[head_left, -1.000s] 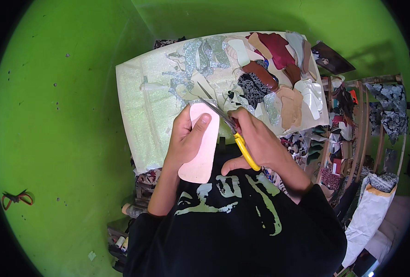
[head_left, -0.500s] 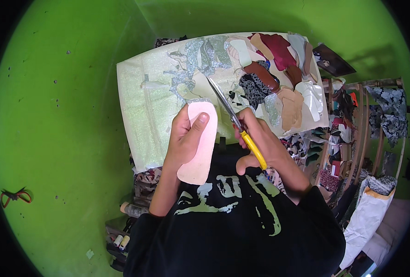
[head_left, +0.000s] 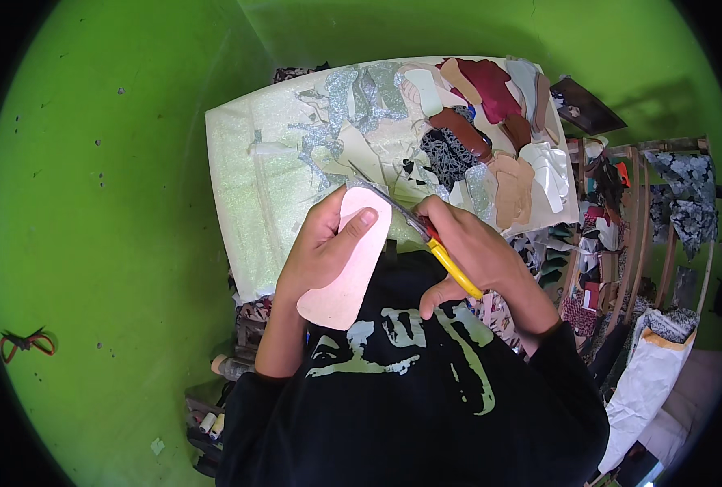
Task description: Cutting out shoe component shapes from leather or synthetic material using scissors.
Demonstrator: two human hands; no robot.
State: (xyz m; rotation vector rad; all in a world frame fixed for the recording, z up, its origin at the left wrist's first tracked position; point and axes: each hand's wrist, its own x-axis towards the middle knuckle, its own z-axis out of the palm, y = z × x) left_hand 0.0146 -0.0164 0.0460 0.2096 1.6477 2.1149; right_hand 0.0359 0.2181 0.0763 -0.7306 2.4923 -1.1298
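Note:
My left hand (head_left: 316,253) grips a pale pink insole-shaped piece (head_left: 343,286), thumb flat on its face and the fingers behind it. A narrow strip of silvery glitter material shows along the piece's top edge. In my right hand (head_left: 483,247) is a pair of scissors (head_left: 457,269) with yellow handles. Their blades are parted a little and lie at the upper right edge of the piece; whether they touch it I cannot tell. Fingers behind the handles are partly hidden.
A pale shimmering table (head_left: 243,191) holds silvery offcuts (head_left: 341,101), tan sole-shaped pieces (head_left: 511,191), a brown rounded object (head_left: 461,134) and dark red material (head_left: 491,85). At right stands a wooden rack (head_left: 633,235) with scraps. Another pair of scissors (head_left: 28,345) hangs on the green wall.
The pink piece has tilted, its top moving right and down. The scissors have come down, bringing the blades from above the piece to its top edge.

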